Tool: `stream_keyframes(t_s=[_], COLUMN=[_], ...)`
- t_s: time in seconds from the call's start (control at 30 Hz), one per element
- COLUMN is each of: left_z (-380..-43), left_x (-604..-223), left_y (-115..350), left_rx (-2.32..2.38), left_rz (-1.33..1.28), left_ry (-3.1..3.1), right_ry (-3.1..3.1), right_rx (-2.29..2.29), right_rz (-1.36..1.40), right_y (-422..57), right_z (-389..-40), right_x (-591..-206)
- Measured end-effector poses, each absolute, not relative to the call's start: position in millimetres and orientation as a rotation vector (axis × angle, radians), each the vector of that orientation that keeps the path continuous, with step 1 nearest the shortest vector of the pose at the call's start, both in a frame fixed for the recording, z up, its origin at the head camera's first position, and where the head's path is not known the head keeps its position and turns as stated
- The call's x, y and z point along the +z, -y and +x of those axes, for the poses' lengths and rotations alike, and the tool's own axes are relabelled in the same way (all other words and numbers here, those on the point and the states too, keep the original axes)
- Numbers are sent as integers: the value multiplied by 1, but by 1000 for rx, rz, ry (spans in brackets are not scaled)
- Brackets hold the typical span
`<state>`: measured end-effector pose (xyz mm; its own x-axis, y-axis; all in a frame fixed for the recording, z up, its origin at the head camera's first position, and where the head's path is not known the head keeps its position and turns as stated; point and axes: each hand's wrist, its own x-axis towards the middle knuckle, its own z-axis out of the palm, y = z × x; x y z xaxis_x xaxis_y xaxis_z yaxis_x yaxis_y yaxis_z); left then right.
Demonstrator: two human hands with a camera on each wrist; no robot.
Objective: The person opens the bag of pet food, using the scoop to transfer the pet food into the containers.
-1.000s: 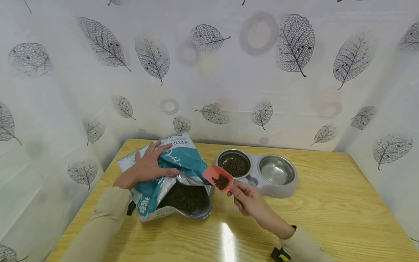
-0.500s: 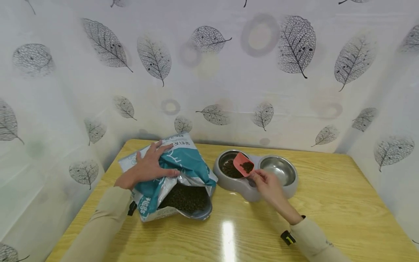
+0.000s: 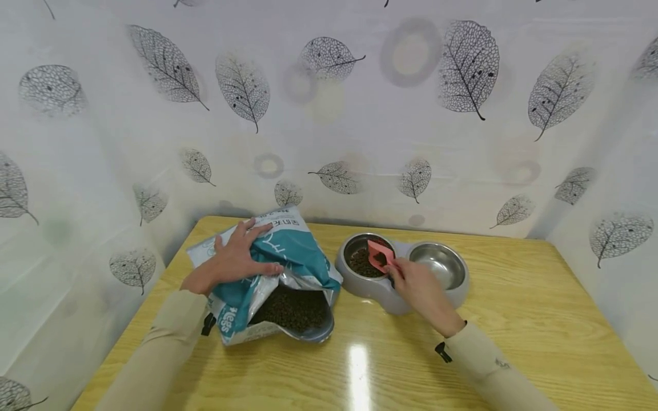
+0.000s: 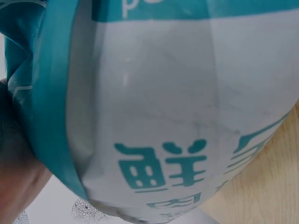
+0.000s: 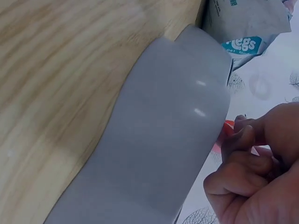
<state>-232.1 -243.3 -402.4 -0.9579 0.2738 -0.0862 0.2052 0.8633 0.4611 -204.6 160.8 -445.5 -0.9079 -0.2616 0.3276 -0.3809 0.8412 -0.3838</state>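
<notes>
- Pinching pink plastic scoop (image 3: 377, 248) with right hand (image 3: 418, 287), over round steel left bowl (image 3: 350, 247).
- Brown kibble (image 3: 360, 265) part-fills it; scoop not yet emptied; round steel right bowl (image 3: 437, 264) unfilled.
- Left hand (image 3: 237, 260) spread on teal-white plastic bag (image 3: 300, 251).

Scoop (image 3: 378, 249): pink, small; handle end pinched in the right hand (image 3: 424, 291). Tilted over the left steel bowl (image 3: 350, 247), some brown kibble inside it.
Feeder (image 3: 377, 298): one grey body, glossy, upright on the tabletop (image 3: 534, 319). Left bowl has brown kibble across its bottom; right steel bowl (image 3: 439, 267) shows bare shiny metal.
Bag (image 3: 298, 251): teal and white, creased, lying left of the feeder and just beside it. Mouth gapes toward the near right, dark kibble (image 3: 293, 309) showing within. Left hand (image 3: 233, 260) rests on top, fingers spread.
</notes>
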Motion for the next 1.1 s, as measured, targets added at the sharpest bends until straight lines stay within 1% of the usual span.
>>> stream_keyframes(t_s=[0.13, 0.43, 0.53, 0.63, 0.73, 0.83, 0.9, 0.97, 1.1], left_z=[-233, -233, -234, -234, -233, -232, -232, -232, -232], left_x=[-404, -401, -400, -402, -403, -404, -404, -403, -404], left_y=[242, 241, 242, 242, 243, 243, 244, 244, 244], left_rx=[701, 687, 680, 680, 686, 687, 691, 690, 685], left_rz=[382, 376, 373, 376, 380, 378, 376, 374, 367], left_ry=[-2888, -2889, -2893, -2892, -2886, -2882, -2879, -2881, -2887], right_ry=[2721, 2659, 2655, 2714, 2792, 2783, 2741, 2679, 2645], right_rx=[566, 406, 460, 714, 1185, 1692, 1966, 2130, 2205], right_rz=[574, 538, 532, 485, 433, 462, 543, 713, 958], right_y=[-155, -163, -166, -166, -165, -163, -161, -158, -147], right_z=[-208, -208, -206, -201, -192, -179, -171, -163, -153], right_x=[-448, -447, -446, -445, -442, -439, -437, -436, -434])
